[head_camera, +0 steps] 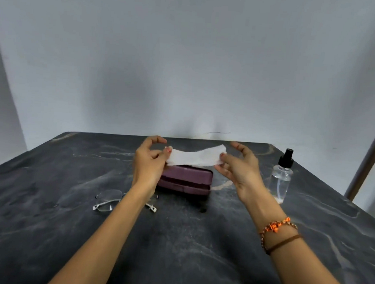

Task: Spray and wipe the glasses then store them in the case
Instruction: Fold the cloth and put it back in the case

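A dark marbled table (pixel 45 221) carries a closed purple case (pixel 187 179) at centre. Above it, the left hand (pixel 149 161) and right hand (pixel 238 167) each pinch an end of a white tissue (pixel 195 157), stretched between them. A clear spray bottle (pixel 281 177) stands right; the glasses (pixel 109 200) lie near-left of the case.

Both arms are bare, no sleeves. Right wrist has 2 bands: an orange & white beaded bracelet (pixel 278 227) w/ a knot, & a thin brown band (pixel 284 242) just below it. Left wrist wears nothing.
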### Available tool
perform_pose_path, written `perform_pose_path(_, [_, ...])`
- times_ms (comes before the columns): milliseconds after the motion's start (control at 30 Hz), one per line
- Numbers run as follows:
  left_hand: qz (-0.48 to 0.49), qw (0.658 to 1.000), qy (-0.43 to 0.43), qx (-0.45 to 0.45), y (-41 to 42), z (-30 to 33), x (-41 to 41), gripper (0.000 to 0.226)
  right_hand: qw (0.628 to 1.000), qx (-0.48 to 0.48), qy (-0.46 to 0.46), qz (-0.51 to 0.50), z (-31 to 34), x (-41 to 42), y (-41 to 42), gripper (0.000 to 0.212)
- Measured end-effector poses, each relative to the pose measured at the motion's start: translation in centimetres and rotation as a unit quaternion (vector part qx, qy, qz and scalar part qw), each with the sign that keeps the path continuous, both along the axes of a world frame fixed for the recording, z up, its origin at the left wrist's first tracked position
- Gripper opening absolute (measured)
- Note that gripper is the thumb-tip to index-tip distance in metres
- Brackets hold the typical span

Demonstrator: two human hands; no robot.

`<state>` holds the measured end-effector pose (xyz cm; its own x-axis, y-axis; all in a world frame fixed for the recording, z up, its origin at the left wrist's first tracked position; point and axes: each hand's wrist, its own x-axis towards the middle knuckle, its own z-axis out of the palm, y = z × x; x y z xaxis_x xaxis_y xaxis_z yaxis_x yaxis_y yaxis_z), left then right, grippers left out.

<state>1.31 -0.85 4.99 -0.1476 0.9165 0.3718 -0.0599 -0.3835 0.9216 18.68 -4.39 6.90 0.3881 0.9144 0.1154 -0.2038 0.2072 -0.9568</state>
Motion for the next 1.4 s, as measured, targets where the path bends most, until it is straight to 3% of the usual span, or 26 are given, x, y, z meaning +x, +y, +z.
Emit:
perform_pose_path(167, [-0.059, 0.994, 0.050, -0.071, 2.2, 0.7, -1.8, 0.010, 0.995, -0.027, -0.092, 0.034, -1.9, -0.3, 1.3, 0.036])
perform_pose_path(333, [-0.048, 0.988, 0.089, -0.121, 3.4, -1.0, -1.9, 0.014, 0.997, -0.033, -0.064, 0.022, -3.7, -0.8, 2.1, 0.016])
perform_pose_path(433, [-0.051, 0.985, 0.092, -0.138, 3.7, -1.9, -1.7, 0.013, 0.993, -0.037, -0.110, 0.000, -4.5, -1.1, 2.6, 0.013])
perform_pose_path(567, [-0.029, 0.974, 0.170, -0.144, 4.5, -2.5, -2.1, 0.016, 0.979, -0.063, -0.193, -0.028, -5.2, -1.2, 3.2, 0.012])
perform_pose_path(733, [0.001, 0.960, 0.262, -0.097, 5.0, -2.9, -2.5, 0.024, 0.972, -0.062, -0.224, -0.022, -5.4, -0.8, 3.1, 0.015])
perform_pose_path(967, [-0.011, 0.957, 0.258, -0.133, 5.0, -3.2, -2.9, 0.031, 0.969, -0.086, -0.231, -0.001, -5.6, -0.5, 3.4, 0.022])
perform_pose_path(1400, [-0.025, 0.961, 0.257, -0.096, 4.2, -2.6, -2.8, 0.032, 0.971, -0.080, -0.225, 0.015, -4.9, -0.9, 2.8, 0.021])
